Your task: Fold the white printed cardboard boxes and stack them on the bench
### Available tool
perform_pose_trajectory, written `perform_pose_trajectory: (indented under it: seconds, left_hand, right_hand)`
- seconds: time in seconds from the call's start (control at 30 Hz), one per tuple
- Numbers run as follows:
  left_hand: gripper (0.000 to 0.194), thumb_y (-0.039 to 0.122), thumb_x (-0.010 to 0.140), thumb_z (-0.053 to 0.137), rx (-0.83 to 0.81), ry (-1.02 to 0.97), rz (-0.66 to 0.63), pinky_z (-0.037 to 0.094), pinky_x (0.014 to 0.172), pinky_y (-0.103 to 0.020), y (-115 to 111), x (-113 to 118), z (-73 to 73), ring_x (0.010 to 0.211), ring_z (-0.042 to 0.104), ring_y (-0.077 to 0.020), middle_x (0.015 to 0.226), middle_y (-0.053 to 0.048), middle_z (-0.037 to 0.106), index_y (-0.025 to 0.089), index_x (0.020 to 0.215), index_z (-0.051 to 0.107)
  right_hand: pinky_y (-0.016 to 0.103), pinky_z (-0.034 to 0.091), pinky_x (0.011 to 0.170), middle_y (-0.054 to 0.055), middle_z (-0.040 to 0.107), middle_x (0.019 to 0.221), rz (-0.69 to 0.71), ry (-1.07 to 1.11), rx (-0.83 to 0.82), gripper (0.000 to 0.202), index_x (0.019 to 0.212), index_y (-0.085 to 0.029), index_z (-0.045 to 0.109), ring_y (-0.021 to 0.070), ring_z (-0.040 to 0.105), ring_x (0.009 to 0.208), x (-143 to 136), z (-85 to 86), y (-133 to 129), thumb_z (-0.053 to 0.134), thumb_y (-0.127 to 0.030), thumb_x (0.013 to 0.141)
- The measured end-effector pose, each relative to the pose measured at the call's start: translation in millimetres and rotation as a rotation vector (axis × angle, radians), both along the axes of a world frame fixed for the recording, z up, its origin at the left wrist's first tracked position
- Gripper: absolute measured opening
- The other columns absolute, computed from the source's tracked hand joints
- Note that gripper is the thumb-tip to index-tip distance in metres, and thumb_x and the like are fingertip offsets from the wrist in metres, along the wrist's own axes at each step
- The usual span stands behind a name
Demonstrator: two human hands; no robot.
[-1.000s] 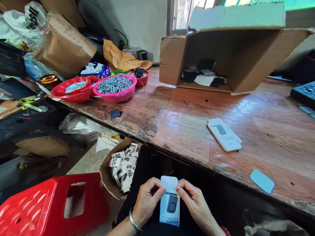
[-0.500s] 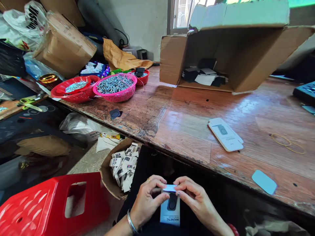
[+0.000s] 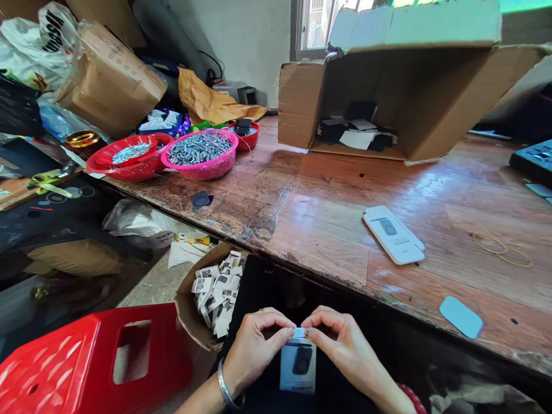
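Note:
Over my lap I hold a small white cardboard box printed with a dark ring-holder picture and upside-down lettering. The thumb and fingers of my left hand pinch its upper left corner. On the opposite corner my right hand pinches with thumb and forefinger. Between the fingertips shows the narrow white top flap, partly covered by them. To the left, a carton on the floor is full of similar small white boxes. On the table lies a stack of flat, unfolded white boxes with the same print.
A large open cardboard box with cards inside stands at the back. Pink and red baskets of small metal parts sit at the left. A rubber band and a pale blue card lie at right. A red stool is beside me.
The top flap has tilted, so less of its face shows between my fingers. My fingertips have shifted slightly at the box's top corners. The view has moved a little.

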State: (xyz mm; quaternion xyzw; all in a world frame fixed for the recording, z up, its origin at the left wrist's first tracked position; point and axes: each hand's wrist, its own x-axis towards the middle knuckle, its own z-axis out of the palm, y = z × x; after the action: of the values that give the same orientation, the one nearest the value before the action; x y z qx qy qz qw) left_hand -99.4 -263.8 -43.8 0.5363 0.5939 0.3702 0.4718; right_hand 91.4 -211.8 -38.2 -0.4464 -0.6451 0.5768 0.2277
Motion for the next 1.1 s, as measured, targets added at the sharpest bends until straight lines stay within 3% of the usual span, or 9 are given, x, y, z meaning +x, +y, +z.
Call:
perform_pose_trajectory:
  seconds: [0.17,0.3,0.5,0.6,0.67,0.77,0.9,1.0,1.1]
  left_hand:
    - [0.013,0.028,0.076,0.077,0.114,-0.022,-0.066,0.051,0.084,-0.03,-10.8,-5.9,-13.8,0.092,0.069,-0.0218,0.099,-0.009,0.075,0.021,0.086,0.077]
    - [0.017,0.018,0.075,0.077,0.144,-0.058,-0.04,0.051,0.083,-0.029,-16.5,-4.9,-24.1,0.09,0.07,-0.0204,0.095,-0.007,0.075,0.021,0.091,0.073]
    - [0.015,0.018,0.077,0.073,0.082,-0.067,-0.091,0.05,0.077,-0.028,-21.2,3.1,-32.0,0.083,0.068,-0.0198,0.087,-0.007,0.073,0.02,0.092,0.077]
    - [0.012,0.027,0.077,0.072,-0.003,-0.126,-0.021,0.049,0.066,-0.025,-21.2,5.6,-38.1,0.071,0.065,-0.0173,0.077,-0.005,0.071,0.018,0.084,0.076]
    - [0.02,0.036,0.074,0.073,-0.068,-0.176,0.103,0.048,0.062,-0.024,-16.8,-1.4,-42.7,0.066,0.063,-0.0166,0.073,-0.003,0.07,0.017,0.08,0.074]
    - [0.036,0.048,0.068,0.076,-0.071,-0.174,0.395,0.052,0.066,-0.026,-2.5,-35.6,-51.8,0.071,0.064,-0.0187,0.078,-0.004,0.072,0.017,0.084,0.072]
    - [0.056,0.058,0.06,0.073,-0.034,-0.052,0.774,0.056,0.072,-0.033,19.5,-112.8,-71.0,0.077,0.068,-0.0221,0.09,-0.006,0.073,0.018,0.098,0.066]
    - [0.058,0.054,0.052,0.075,-0.066,0.041,0.853,0.056,0.083,-0.042,29.6,-157.9,-83.8,0.088,0.07,-0.0298,0.089,-0.009,0.074,0.018,0.096,0.064]
    - [0.058,0.051,0.05,0.075,-0.071,0.079,0.882,0.051,0.094,-0.052,35.0,-169.4,-88.6,0.103,0.067,-0.0366,0.093,-0.012,0.074,0.018,0.096,0.063]
  right_hand:
    - [0.029,0.051,0.077,0.006,0.068,0.096,0.068,0.122,-0.017,0.018,0.091,-0.022,0.076,0.02,0.065,0.089,8.6,-11.4,-12.4,0.061,-0.031,0.091]
    - [0.03,0.052,0.085,0.006,0.067,0.108,0.014,0.181,-0.007,0.02,0.106,-0.026,0.071,0.0211,0.066,0.1,14.1,-25.7,-25.5,0.062,-0.023,0.089]
    - [0.03,0.054,0.08,0.006,0.068,0.093,0.003,0.154,0.186,0.011,0.088,-0.021,0.071,0.0195,0.068,0.088,11.5,-35.8,-33.8,0.061,-0.018,0.089]
    - [0.029,0.056,0.08,0.007,0.069,0.095,0.05,0.104,0.252,0.014,0.092,-0.021,0.072,0.0192,0.069,0.089,6.9,-31.8,-32.9,0.06,-0.015,0.088]
    - [0.031,0.056,0.087,0.009,0.068,0.109,0.078,0.039,0.346,0.025,0.108,-0.023,0.07,0.021,0.067,0.101,6.2,-26.3,-28.0,0.062,-0.014,0.086]
    - [0.036,0.053,0.096,0.011,0.063,0.123,-0.019,-0.063,0.592,0.041,0.128,-0.024,0.06,0.0232,0.062,0.113,16.0,-14.4,-5.2,0.062,-0.019,0.087]
    - [0.044,0.05,0.093,0.013,0.068,0.109,-0.347,-0.313,0.915,0.026,0.112,-0.021,0.067,0.0278,0.061,0.106,53.1,2.9,60.1,0.056,-0.034,0.092]
    - [0.053,0.045,0.093,0.021,0.068,0.11,-0.53,-0.62,1.005,0.04,0.111,-0.013,0.065,0.0356,0.059,0.106,85.2,10.1,112.7,0.054,-0.045,0.089]
    - [0.051,0.045,0.087,0.024,0.066,0.113,-0.52,-0.937,0.874,0.058,0.126,-0.008,0.056,0.0396,0.058,0.106,107.2,11.2,143.6,0.06,-0.049,0.084]
